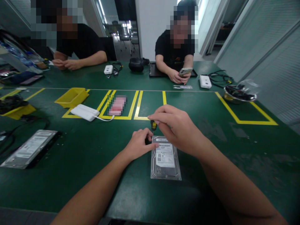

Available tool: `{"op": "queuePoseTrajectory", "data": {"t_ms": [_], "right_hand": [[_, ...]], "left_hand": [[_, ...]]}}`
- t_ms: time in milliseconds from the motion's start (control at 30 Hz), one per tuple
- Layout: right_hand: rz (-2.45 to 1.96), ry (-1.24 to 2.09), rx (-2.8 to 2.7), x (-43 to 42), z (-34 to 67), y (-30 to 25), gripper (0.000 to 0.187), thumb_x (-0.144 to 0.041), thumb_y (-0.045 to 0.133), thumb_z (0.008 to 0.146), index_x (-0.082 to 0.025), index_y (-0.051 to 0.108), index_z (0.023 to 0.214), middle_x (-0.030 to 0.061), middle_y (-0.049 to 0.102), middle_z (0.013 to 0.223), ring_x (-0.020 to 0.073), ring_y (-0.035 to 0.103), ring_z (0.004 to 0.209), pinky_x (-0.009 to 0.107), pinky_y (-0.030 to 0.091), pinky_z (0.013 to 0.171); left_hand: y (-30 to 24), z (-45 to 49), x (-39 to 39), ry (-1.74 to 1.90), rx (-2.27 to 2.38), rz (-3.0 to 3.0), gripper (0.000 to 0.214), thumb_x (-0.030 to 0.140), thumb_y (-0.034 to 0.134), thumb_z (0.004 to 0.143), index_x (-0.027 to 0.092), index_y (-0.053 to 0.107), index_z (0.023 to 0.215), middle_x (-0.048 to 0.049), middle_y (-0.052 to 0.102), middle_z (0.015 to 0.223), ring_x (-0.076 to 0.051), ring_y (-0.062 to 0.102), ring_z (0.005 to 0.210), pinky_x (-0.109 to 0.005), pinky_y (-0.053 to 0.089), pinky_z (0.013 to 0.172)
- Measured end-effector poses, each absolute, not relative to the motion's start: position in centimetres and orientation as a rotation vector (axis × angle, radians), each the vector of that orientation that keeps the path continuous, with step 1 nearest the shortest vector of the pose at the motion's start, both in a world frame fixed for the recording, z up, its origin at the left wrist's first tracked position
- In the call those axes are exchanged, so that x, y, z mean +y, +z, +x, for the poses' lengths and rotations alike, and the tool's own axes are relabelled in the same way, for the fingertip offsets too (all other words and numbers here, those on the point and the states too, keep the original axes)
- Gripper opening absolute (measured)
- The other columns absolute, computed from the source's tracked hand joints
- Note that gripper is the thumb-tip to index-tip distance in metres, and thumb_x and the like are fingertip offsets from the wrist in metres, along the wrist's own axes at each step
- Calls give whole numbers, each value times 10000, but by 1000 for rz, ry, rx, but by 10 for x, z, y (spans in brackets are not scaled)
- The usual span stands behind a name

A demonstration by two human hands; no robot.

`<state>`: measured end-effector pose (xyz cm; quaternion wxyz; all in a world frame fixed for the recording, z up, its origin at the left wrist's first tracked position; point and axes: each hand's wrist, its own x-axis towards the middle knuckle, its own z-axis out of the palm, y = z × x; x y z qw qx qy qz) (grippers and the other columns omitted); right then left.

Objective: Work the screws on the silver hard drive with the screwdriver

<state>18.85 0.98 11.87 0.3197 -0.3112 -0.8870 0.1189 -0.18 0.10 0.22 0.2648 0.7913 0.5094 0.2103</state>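
Note:
A silver hard drive with a white label lies flat on the green table in front of me. My left hand steadies its upper left corner, the thumb resting on the label and the other fingers curled by the far edge. Pinched from above in my right hand is a small screwdriver with a black and yellow handle. It stands upright with its shaft pointing down at the drive's upper left corner. The tip is too small to make out, and my fingers partly cover the handle.
Another hard drive lies at the left. Beyond are yellow bins, a white power bank cabled to a phone, and yellow tape outlines. A metal bowl stands far right. Two people sit opposite; one holds a phone.

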Motion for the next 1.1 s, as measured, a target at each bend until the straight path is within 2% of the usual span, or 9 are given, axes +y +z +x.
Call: {"op": "queuePoseTrajectory", "data": {"t_ms": [267, 467, 600, 900, 1100], "right_hand": [[-868, 269, -2260, 12, 183, 109, 220, -185, 511, 942, -112, 675, 1070, 105, 618, 988, 178, 585, 907, 322, 481, 825], [-945, 219, -2279, 13, 179, 109, 167, -237, 534, 936, -131, 656, 975, 87, 586, 955, 181, 551, 863, 317, 457, 766], [-977, 212, -2275, 13, 178, 110, 178, -250, 548, 932, -128, 668, 981, 75, 573, 934, 172, 547, 834, 305, 445, 743], [-838, 285, -2312, 11, 181, 119, 245, -129, 487, 925, -128, 676, 1081, 108, 666, 1028, 186, 609, 966, 330, 478, 880], [-857, 269, -2426, 14, 186, 133, 270, -85, 462, 889, -113, 700, 1015, 106, 714, 1031, 192, 643, 970, 329, 482, 897]], "left_hand": [[3, -1, 1, 558, 1391, 2140, 391, 560, 674, 785, 214, 545, 915, 7, 641, 847, -219, 577, 829, -336, 365, 738], [3, -1, 1, 555, 1399, 2147, 394, 565, 665, 786, 212, 542, 909, -1, 645, 854, -227, 582, 830, -344, 367, 740], [2, -1, 0, 578, 1382, 2147, 382, 552, 666, 794, 210, 541, 909, 6, 642, 849, -216, 579, 825, -332, 364, 727], [2, -1, 0, 574, 1395, 2147, 398, 564, 670, 782, 212, 542, 916, 6, 643, 852, -215, 575, 818, -337, 370, 745], [3, -4, 1, 581, 1339, 2133, 339, 509, 686, 799, 218, 556, 914, 12, 661, 853, -205, 586, 827, -339, 387, 773]]}}
